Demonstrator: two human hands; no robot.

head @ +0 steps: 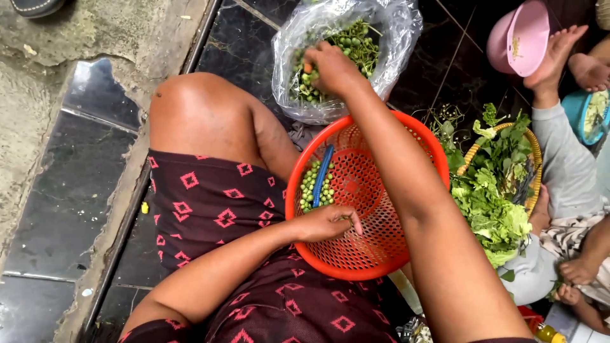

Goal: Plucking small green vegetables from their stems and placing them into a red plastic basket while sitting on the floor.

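Head view, setting: the person sat on a dark tiled floor [70,190], wearing a maroon cloth with pink diamond marks [210,203], one bare knee [197,108] raised.
Head view, right hand: the right hand [330,67] reached into the clear plastic bag [394,32]; its grip was clenched on a few of the small green berries on stems [356,41] inside the bag.
Head view, left hand: the left hand [327,222] rested at the near rim of the orange mesh basket [375,248], fingers curled loosely; whether its grip held anything could not be told.
Head view, basket contents: a heap of loose green berries [311,187] lay against the basket's left wall, touching a blue stick-like handle [323,174].
Head view, bag position: the bag stood just beyond the basket, beside the raised knee.
Head view, surroundings: to the right, a yellow wicker basket [535,152] held leafy greens [492,203]; another person's foot [556,57] and grey sleeve [565,159] lay near it, with a pink bowl [518,38] beyond.
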